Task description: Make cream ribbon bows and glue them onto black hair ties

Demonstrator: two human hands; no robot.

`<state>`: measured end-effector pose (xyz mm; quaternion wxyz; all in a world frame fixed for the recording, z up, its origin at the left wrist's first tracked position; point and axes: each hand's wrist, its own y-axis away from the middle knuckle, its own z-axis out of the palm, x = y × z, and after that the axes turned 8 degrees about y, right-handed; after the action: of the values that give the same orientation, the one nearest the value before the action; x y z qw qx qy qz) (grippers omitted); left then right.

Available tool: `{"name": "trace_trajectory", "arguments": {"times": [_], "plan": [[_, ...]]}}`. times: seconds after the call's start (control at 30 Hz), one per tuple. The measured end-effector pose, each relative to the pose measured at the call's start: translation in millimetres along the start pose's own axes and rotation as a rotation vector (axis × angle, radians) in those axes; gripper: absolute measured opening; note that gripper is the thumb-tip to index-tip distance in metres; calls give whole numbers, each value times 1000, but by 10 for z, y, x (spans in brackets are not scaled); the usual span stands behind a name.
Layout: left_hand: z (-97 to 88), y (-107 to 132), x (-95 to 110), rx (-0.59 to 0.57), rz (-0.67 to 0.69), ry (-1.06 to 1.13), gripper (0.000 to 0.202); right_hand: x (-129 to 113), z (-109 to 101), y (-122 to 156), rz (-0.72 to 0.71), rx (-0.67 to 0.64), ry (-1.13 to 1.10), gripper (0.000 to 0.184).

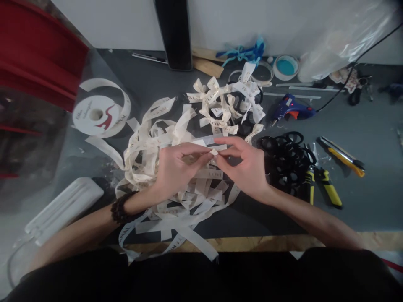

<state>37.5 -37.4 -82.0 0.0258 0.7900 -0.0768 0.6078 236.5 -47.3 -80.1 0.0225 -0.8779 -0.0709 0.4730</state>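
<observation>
My left hand and my right hand meet over the middle of the table, both pinching a short piece of cream printed ribbon between thumbs and fingertips. Under them lies a loose heap of cut ribbon strips that reaches the table's front edge. Behind the hands sits a pile of finished ribbon bows. A ribbon spool lies flat at the left, its tail running into the heap. A dark bead bracelet circles my left wrist.
Black rings are heaped right of my right hand, with yellow-handled pliers and a yellow utility knife beyond. A blue glue gun lies behind, tape rolls at the back. A white plastic case sits front left.
</observation>
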Motion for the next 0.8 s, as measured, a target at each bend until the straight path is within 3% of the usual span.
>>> {"name": "trace_trajectory", "arguments": {"times": [0.1,0.3,0.53,0.67,0.8], "plan": [[-36,-29,16,11,-9,-7,9,-7,-14,-18,-48,45,116,31],[-79,-76,87,-32,-19,18,3,6,-7,-47,-356,193,279,25],[-64,-56,88,-129,-36,124,6,49,28,-27,-519,227,387,26],[-60,-21,101,-47,115,19,6,73,41,-26,-553,234,402,26],[-63,-13,111,-46,102,1,6,70,45,-24,-545,238,382,25]]}}
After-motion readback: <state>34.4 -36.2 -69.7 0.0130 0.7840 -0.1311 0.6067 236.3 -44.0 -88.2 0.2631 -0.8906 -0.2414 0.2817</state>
